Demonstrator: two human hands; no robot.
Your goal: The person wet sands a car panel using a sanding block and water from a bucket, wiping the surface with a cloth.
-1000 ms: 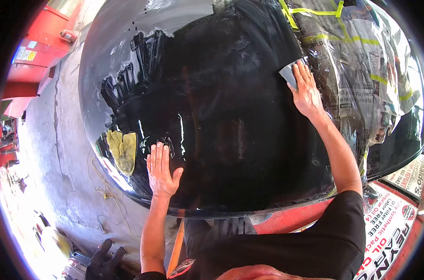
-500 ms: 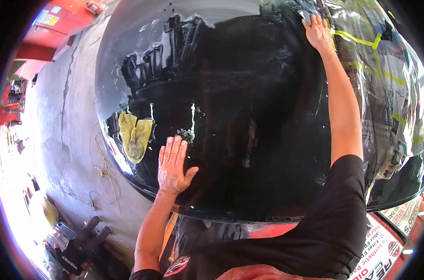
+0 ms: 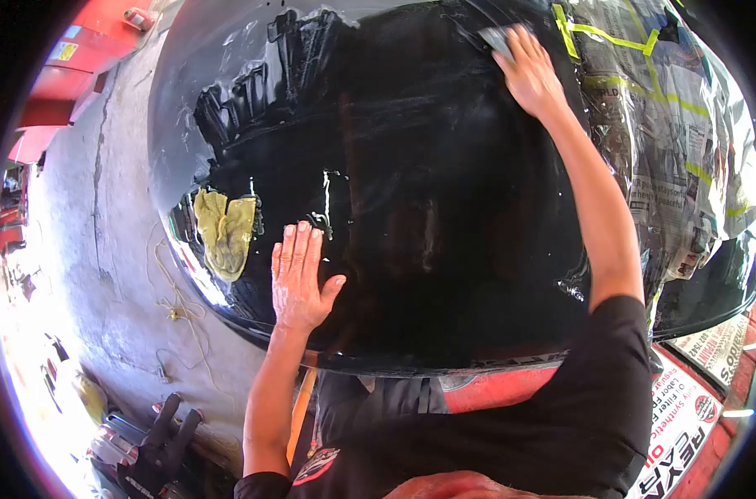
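Note:
A glossy black car panel [image 3: 378, 308], wet and streaked, fills the middle of the head view. My left hand [image 3: 301, 279] lies flat on its near left part, fingers stretched out and thumb apart, with nothing in it. At the far right of the panel, my right hand [image 3: 529, 73] presses a small grey piece of sandpaper [image 3: 496, 40] against the surface. Part of that piece is hidden under the fingers. Left of my left hand, a crumpled yellow cloth [image 3: 226, 237] rests on the panel, apart from the hand.
Newspaper and plastic sheeting [image 3: 644, 166], held by yellow-green tape [image 3: 615, 37], cover the right side. Pale residue [image 3: 249, 91] marks the far left of the panel. A thin cord [image 3: 178, 309] and dark equipment [image 3: 157, 449] lie on the concrete floor. Printed signs [image 3: 685, 424] stand at lower right.
My right hand has moved left with the sandpaper, away from the taped edge. My left hand stays flat on the panel. The whole view has shifted slightly.

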